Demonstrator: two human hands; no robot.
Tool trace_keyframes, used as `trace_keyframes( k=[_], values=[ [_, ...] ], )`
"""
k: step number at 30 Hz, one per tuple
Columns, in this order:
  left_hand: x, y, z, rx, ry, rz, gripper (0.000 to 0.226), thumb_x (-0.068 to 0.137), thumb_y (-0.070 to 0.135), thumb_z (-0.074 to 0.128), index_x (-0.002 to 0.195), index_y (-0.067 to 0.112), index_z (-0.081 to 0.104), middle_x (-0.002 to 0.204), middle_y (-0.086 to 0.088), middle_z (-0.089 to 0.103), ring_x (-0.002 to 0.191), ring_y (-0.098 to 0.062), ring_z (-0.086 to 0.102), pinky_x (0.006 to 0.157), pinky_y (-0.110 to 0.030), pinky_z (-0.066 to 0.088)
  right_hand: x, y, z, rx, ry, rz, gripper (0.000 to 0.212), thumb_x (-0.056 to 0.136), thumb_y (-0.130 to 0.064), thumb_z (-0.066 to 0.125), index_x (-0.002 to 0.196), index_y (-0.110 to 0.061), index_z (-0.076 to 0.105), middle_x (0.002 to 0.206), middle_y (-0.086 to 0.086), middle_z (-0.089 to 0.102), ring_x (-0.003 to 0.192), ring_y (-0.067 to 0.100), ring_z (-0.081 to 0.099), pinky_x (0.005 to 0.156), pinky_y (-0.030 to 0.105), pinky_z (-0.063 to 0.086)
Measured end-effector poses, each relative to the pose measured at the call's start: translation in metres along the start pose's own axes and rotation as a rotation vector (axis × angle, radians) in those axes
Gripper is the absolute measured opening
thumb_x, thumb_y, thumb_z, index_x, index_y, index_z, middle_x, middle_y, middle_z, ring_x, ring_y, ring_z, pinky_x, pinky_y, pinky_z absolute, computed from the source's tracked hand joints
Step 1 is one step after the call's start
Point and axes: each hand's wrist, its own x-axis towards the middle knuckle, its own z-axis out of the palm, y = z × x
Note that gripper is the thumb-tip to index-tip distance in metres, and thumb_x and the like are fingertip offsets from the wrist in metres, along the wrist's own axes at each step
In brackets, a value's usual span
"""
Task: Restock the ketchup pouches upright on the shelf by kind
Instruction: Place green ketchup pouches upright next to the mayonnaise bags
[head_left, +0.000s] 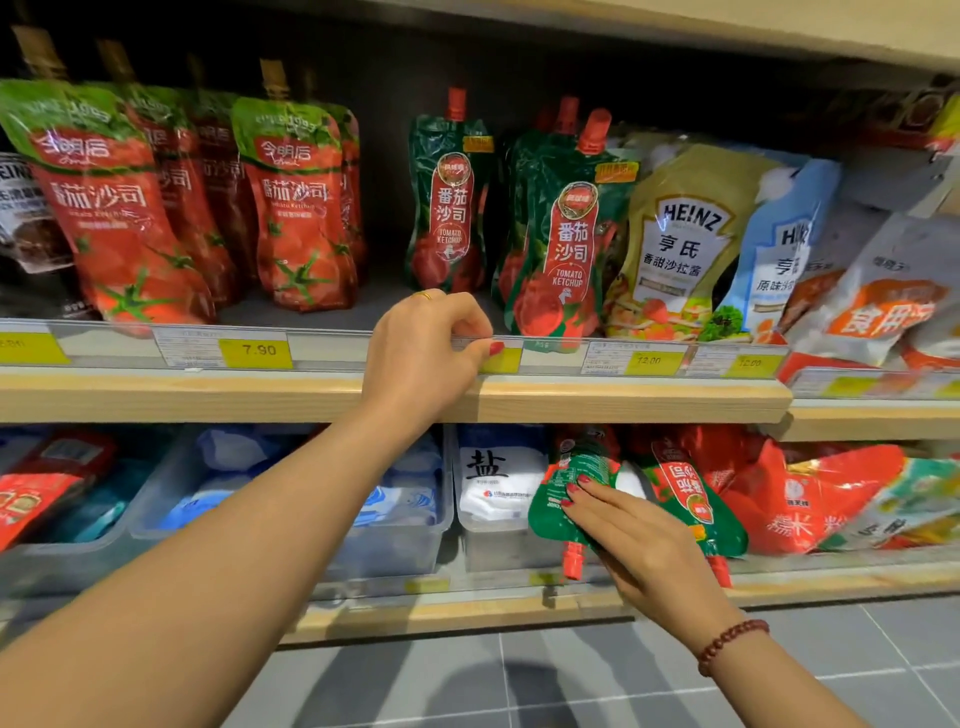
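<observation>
Gripping the clear plastic price rail (649, 356) fixed along the front of the light wooden shelf board (623, 400), our left hand (421, 353) curls its fingers over the rail's top edge and presses its thumb on the front face, pinching the rail.

Below the board, our right hand (639, 545) lies on a dark green spouted ketchup pouch (566, 488). The pouch is upside down, red cap pointing down. The fingers rest nearly straight across it. The thumb is hidden, so we cannot tell whether the hand clamps the pouch. Just to the right, also below the board, a second green pouch (691, 499) lies upside down.

Above the board:
- Matching upright green pouches (566, 234) stand right of the left hand.
- Red tomato-print pouches with green tops (296, 208) stand left of it.
- An olive Heinz salad-dressing pouch (680, 239) leans against the green row.
</observation>
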Motion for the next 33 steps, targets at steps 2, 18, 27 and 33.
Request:
trace_keyframes(
  k=[2,18,27,33],
  values=[
    [0.000,0.001,-0.002,-0.002,-0.015,-0.012,0.010,0.074,0.032,0.075,0.076,0.028,0.066,0.077,0.012,0.058,0.081,-0.012,0.056,0.070,-0.028,0.042,0.014,-0.005,-0.015,0.017,0.087,-0.043,0.028,0.084,-0.006,0.055,0.109,-0.003,0.068,0.114,0.007,0.068,0.109,0.019,0.063,0.091,0.032,0.052],
    [-0.007,0.015,-0.042,-0.614,-0.546,0.049,0.040,0.068,0.017,0.081,0.106,0.015,0.068,0.102,-0.003,0.073,0.096,-0.014,0.068,0.089,-0.030,0.053,0.148,-0.028,-0.105,1.249,0.373,0.631,0.009,0.075,-0.018,0.066,0.074,-0.013,0.074,0.075,0.002,0.075,0.067,0.015,0.069,0.060,0.026,0.056],
    [-0.001,0.011,-0.056,-0.956,-0.601,-0.198,0.028,0.064,-0.006,0.076,0.083,0.013,0.075,0.083,-0.006,0.076,0.075,-0.016,0.071,0.064,-0.024,0.055,0.208,-0.044,-0.109,1.337,0.365,0.636,0.014,0.083,-0.018,0.065,0.078,-0.005,0.068,0.057,0.002,0.068,0.046,0.014,0.062,0.037,0.017,0.042],
    [0.020,0.007,-0.072,-0.915,-0.588,-0.210,0.026,0.052,0.009,0.080,0.076,0.016,0.076,0.078,-0.004,0.076,0.072,-0.015,0.072,0.061,-0.022,0.055,0.214,-0.029,-0.104,1.368,0.284,0.477,0.023,0.082,-0.044,0.062,0.080,-0.023,0.073,0.079,-0.002,0.074,0.071,0.011,0.068,0.052,0.020,0.051]
  ],
)
